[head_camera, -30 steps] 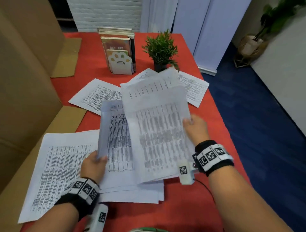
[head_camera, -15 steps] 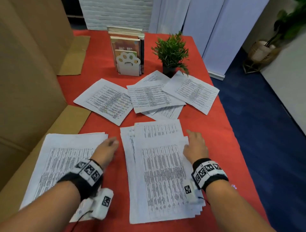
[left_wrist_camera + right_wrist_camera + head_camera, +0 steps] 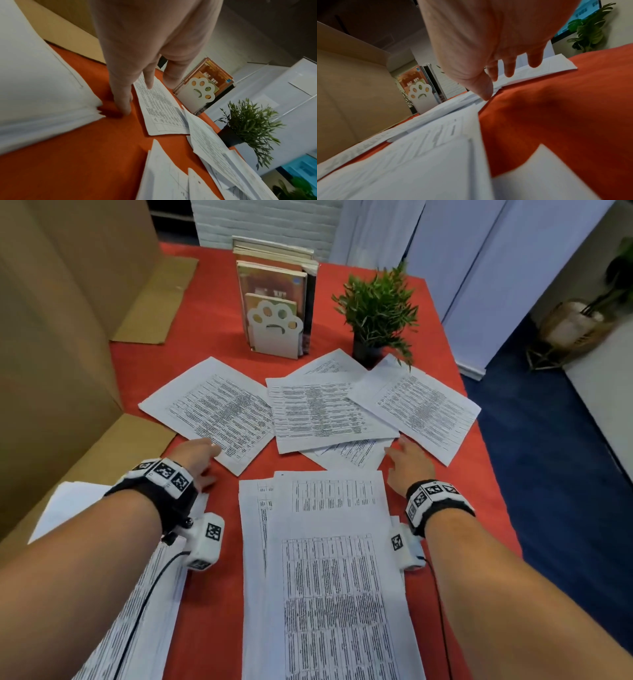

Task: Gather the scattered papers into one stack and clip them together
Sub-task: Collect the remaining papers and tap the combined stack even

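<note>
Red surface (image 3: 212, 313) at mid-frame carries loose sheets (image 3: 318, 409): light, floppy, slippery; best slid by their edges. Both hands (image 3: 197, 455) (image 3: 407, 462) reach flat, fingers extended, holding nothing.

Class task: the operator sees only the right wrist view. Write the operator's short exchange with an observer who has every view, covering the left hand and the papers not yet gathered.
Operator: I see only the right hand reaching towards some sheets. Where is the left hand?
Observer: The left hand is open, with straight fingers, and its tips are at the near edge of the leftmost loose sheet.
Operator: How many sheets are left to gather? From here they look like one pale strip.
Observer: The head view shows at least four loose sheets. They overlap in a fan beyond the middle stack.
</note>
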A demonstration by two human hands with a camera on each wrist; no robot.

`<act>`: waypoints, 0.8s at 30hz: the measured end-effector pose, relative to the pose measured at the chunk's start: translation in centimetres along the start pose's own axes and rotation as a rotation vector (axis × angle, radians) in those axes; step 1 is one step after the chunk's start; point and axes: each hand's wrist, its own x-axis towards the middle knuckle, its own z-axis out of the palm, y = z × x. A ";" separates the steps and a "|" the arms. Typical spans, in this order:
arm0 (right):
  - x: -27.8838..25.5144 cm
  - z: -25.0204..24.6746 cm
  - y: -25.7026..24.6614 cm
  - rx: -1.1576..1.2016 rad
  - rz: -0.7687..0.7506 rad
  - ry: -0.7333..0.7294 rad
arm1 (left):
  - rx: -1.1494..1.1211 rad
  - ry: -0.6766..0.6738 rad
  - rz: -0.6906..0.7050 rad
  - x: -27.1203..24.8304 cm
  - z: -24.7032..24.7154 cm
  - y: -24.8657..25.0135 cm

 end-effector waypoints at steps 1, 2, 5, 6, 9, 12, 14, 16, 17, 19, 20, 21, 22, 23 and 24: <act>0.5 0.0 0.1 -0.010 0.005 0.003 | -0.015 -0.023 0.026 0.4 0.2 0.0; 1.0 0.1 0.2 -0.025 0.014 -0.006 | -0.026 -0.019 0.038 0.7 0.4 0.0; 2.3 0.3 0.5 -0.049 0.044 -0.071 | -0.006 0.007 0.070 1.7 1.0 0.3; 2.7 0.4 0.6 -0.040 0.056 -0.084 | -0.009 0.055 0.081 2.2 0.9 0.2; 3.9 0.7 0.7 -0.039 0.070 -0.088 | -0.013 0.200 0.144 4.8 -0.2 -1.1; 4.7 0.5 0.4 -0.038 0.086 -0.127 | 0.093 0.256 0.223 3.8 -0.4 -1.5; 4.9 0.2 0.0 -0.036 0.112 -0.147 | 0.158 0.278 0.267 2.8 -0.1 -1.7; 4.8 -0.3 -0.5 -0.025 0.103 -0.075 | 0.147 0.288 0.307 2.1 0.0 -1.8; 4.6 -0.7 -0.8 0.002 0.081 -0.009 | 0.128 0.308 0.342 1.7 0.0 -1.9; 3.9 -1.5 -1.6 0.109 -0.002 0.129 | 0.149 0.346 0.417 1.0 0.0 -2.2; 3.4 -1.9 -2.2 0.185 -0.067 0.192 | 0.158 0.357 0.422 0.7 0.1 -2.3; 3.0 -2.2 -2.9 0.261 -0.140 0.245 | 0.155 0.349 0.412 0.5 0.2 -2.4; 2.5 -2.5 -3.7 0.314 -0.205 0.282 | 0.128 0.309 0.403 0.3 0.4 -2.3; 1.8 -2.8 -4.8 0.330 -0.258 0.300 | 0.090 0.252 0.378 0.1 0.6 -2.4; 1.1 -2.9 -5.8 0.316 -0.308 0.303 | 0.064 0.203 0.358 0.0 0.6 -2.5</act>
